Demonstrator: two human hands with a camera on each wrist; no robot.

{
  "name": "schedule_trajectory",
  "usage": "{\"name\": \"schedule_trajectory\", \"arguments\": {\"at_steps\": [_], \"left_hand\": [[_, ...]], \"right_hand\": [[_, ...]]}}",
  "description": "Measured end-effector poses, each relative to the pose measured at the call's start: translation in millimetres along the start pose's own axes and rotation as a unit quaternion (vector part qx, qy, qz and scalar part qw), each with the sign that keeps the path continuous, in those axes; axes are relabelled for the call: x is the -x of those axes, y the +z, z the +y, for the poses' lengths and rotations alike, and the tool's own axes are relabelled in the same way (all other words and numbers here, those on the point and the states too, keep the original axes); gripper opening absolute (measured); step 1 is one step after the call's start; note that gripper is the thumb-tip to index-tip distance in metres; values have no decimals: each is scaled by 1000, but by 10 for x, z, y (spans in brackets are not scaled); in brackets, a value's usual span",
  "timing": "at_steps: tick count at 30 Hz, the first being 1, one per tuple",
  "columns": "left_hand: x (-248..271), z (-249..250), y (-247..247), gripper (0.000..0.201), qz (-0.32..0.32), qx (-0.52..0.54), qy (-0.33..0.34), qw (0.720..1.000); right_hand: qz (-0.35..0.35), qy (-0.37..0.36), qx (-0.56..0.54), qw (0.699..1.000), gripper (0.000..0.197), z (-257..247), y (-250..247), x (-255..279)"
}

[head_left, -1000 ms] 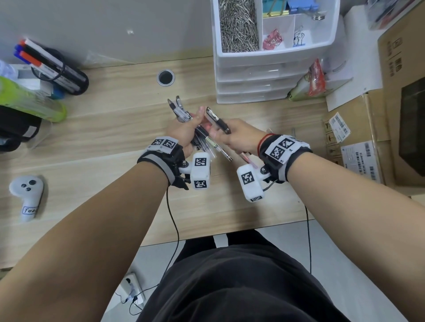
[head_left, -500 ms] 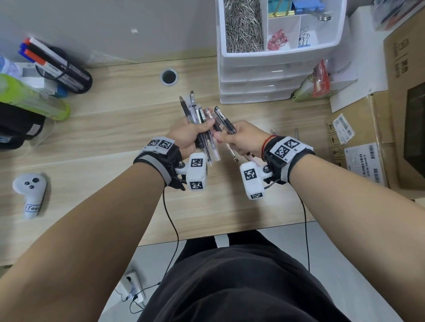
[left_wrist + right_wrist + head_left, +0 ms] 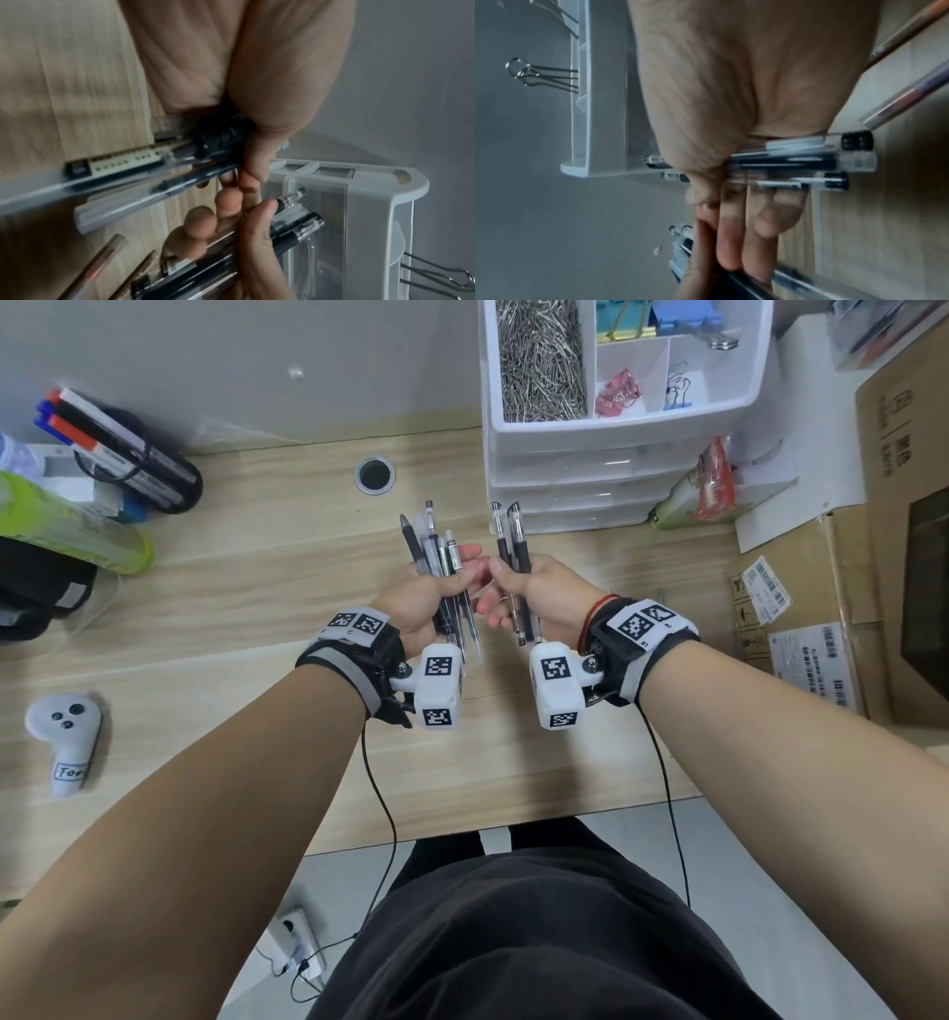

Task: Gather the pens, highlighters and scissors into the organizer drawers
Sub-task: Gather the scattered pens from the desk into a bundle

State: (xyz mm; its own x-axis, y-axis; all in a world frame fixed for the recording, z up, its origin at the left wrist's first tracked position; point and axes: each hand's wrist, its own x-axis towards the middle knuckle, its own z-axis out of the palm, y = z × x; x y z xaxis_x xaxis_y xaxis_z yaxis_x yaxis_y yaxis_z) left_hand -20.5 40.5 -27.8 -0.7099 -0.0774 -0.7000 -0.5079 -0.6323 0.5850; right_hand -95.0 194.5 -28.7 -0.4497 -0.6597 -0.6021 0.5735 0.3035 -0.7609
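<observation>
The organizer (image 3: 616,439) tray beyond both hands holds clips; left hand (image 3: 418,603) and right hand (image 3: 544,598) each grasp pens (image 3: 436,552).

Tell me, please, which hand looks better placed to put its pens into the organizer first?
Probably the right hand: its pens are nearer the organizer, whose drawers look closed. The left hand grips a fuller bunch farther away.

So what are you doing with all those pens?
A person is tidying a desk. The left hand grips one bunch of pens and the right hand grips a smaller bunch, both held up above the wooden desk. The white drawer organizer stands just behind, and its lower drawers look closed. No pens have gone in yet.
</observation>
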Motion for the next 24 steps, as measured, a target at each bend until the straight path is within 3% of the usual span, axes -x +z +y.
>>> {"name": "schedule_trajectory", "arguments": {"at_steps": [5, 12, 18, 20, 24], "left_hand": [[-4, 36, -8, 21, 6, -3, -13, 1000], [-52, 54, -11, 37, 26, 29, -41, 998], [-50, 114, -27, 22, 20, 41, -47, 998], [-63, 113, -52, 18, 29, 43, -33, 998], [-79, 87, -43, 11, 74, 3, 7, 997]], "right_hand": [[-4, 20, -34, 999, 27, 7, -8, 3], [6, 34, 108, 994, 19, -4, 51, -88], [14, 50, 88, 995, 18, -50, 36, -134], [7, 56, 80, 995, 30, -63, -1, -125], [-8, 65, 94, 993, 21, -117, -30, -100]]}}
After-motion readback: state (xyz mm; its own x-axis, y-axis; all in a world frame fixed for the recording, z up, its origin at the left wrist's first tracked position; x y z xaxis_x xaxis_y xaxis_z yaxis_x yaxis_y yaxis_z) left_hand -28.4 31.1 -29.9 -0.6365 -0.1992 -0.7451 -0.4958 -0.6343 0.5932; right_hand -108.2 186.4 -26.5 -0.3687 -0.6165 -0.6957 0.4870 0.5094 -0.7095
